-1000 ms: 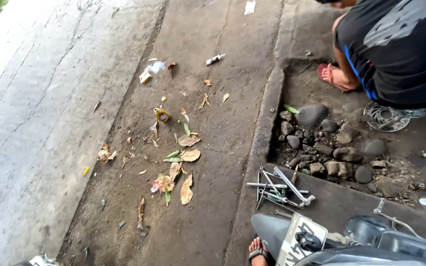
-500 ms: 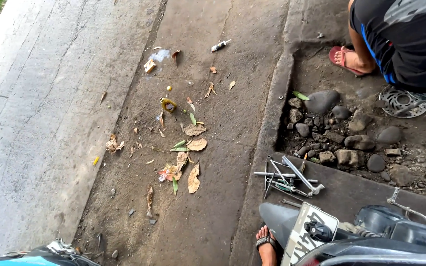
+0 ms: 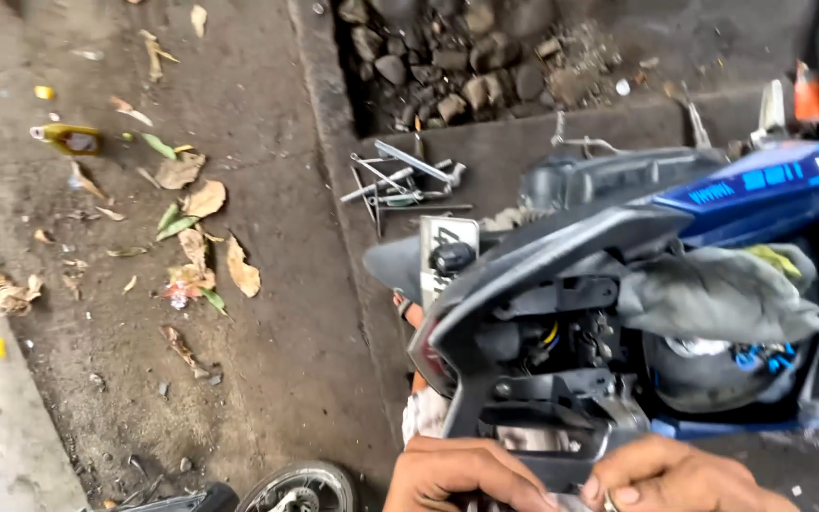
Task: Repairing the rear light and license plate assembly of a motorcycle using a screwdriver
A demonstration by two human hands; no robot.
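Both hands, left [image 3: 466, 474] and right [image 3: 680, 479], grip the scooter's grey tail frame [image 3: 542, 379]

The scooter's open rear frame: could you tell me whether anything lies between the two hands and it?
Nothing visible does. The left hand and right hand already rest on the lower edge of the scooter's rear frame, fingers against the dark plastic. The grey cloth sits further in, away from both hands.

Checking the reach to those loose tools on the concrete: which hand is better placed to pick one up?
Probably the left hand. It sits on the side of the motorcycle tail frame facing the metal tools, while the right hand would have to cross the frame.
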